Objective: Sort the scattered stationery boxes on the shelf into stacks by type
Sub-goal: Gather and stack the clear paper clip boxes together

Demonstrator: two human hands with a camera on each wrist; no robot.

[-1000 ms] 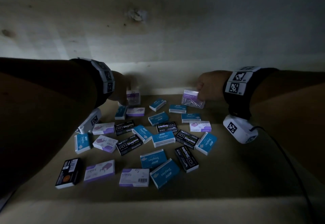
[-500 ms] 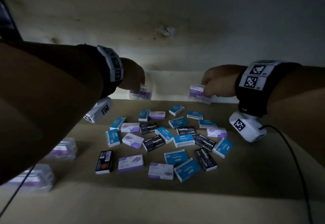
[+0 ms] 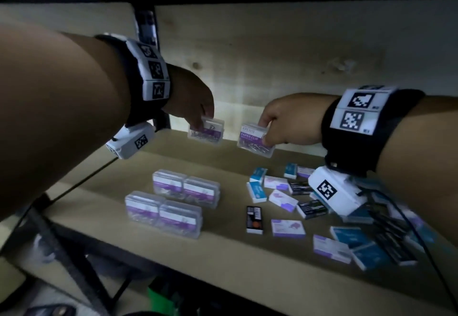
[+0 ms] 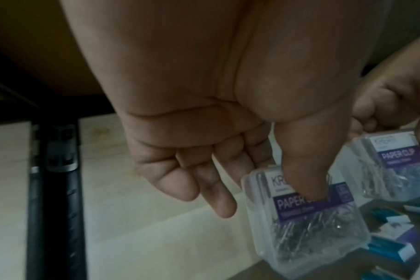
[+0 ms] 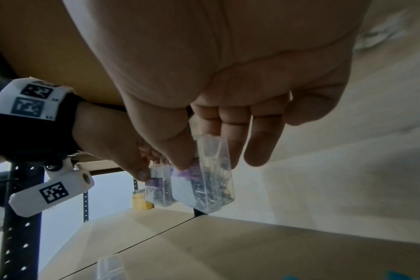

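Note:
My left hand (image 3: 198,112) pinches a clear paper clip box (image 3: 207,132) with a purple label, held in the air above the back of the shelf; the left wrist view shows the thumb on its label (image 4: 307,212). Just to the right, my right hand (image 3: 280,122) pinches a second clear paper clip box (image 3: 256,139), seen edge-on in the right wrist view (image 5: 213,176). Several matching clear boxes (image 3: 173,199) sit grouped on the shelf (image 3: 223,253) below the left hand. Scattered blue, black and purple-white staple boxes (image 3: 287,199) lie at the right.
A black metal upright (image 3: 146,25) stands at the shelf's back left, also in the left wrist view (image 4: 55,189). The pale wooden back wall (image 3: 272,55) is close behind both hands. A cable (image 3: 421,241) trails from my right wrist over the boxes.
Both hands have carried their paper clip boxes leftward, away from the scattered pile. The view has swung left, bringing the grouped clear boxes and the shelf's front edge into sight.

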